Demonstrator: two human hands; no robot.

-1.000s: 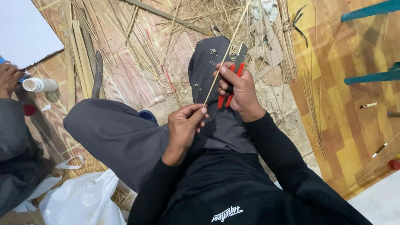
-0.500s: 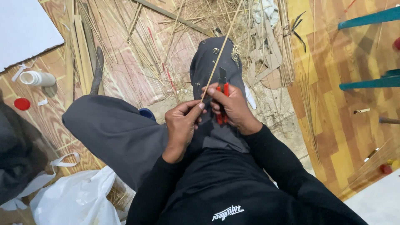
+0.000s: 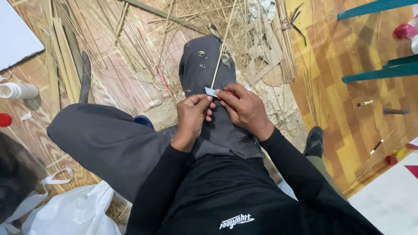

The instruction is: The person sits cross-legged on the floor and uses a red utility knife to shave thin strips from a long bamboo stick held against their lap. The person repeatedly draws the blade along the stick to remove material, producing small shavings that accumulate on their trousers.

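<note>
I sit on the floor with my dark trousered leg [image 3: 204, 65] stretched ahead. My left hand [image 3: 191, 117] pinches the lower end of a long thin bamboo stick [image 3: 223, 48] that rises up and away over the leg. My right hand [image 3: 246, 109] is closed on a red-handled cutter [image 3: 220, 93] whose small grey blade [image 3: 210, 92] lies against the stick just above my left fingers. The two hands touch each other over my knee. Most of the cutter's handle is hidden in the right fist.
Bamboo strips and shavings [image 3: 130, 39] cover the floor ahead and to the left. A white roll [image 3: 17, 90] and red cap [image 3: 4, 119] lie far left, a white plastic bag [image 3: 69, 213] lower left. Teal furniture legs [image 3: 379, 72] stand on the right. A dark shoe [image 3: 314, 139] sits by my right arm.
My right hand has come down to my left hand, and the cutter's blade now meets the stick low down. The view has shifted slightly, and another person's hand at the left edge is gone.
</note>
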